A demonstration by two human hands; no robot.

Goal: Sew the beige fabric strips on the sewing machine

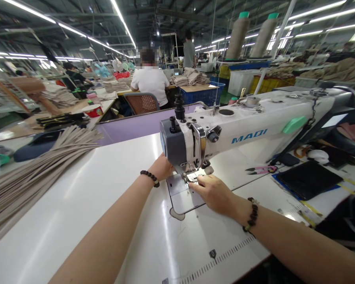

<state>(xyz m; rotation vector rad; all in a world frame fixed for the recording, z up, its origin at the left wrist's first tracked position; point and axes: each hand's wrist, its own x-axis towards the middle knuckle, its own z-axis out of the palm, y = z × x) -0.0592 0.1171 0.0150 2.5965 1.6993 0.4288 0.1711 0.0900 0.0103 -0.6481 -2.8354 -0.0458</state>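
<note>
A white and grey sewing machine [245,128] stands on the pale table, its needle area low at the left end. My left hand [162,167] reaches to the far side of the machine's head, and its fingers are hidden behind the grey cover. Close to the presser foot, my right hand [211,191] has its fingers drawn together over the metal needle plate [180,193]. Whatever lies between those fingertips is too small to make out. Dark bead bracelets circle both wrists.
Long beige fabric strips [38,169] are heaped at the left. Pink-handled thread snips [262,170] and a black flat object [307,178] lie right of the machine. Two thread cones [238,37] stand behind it. A person in a white shirt [150,82] sits ahead.
</note>
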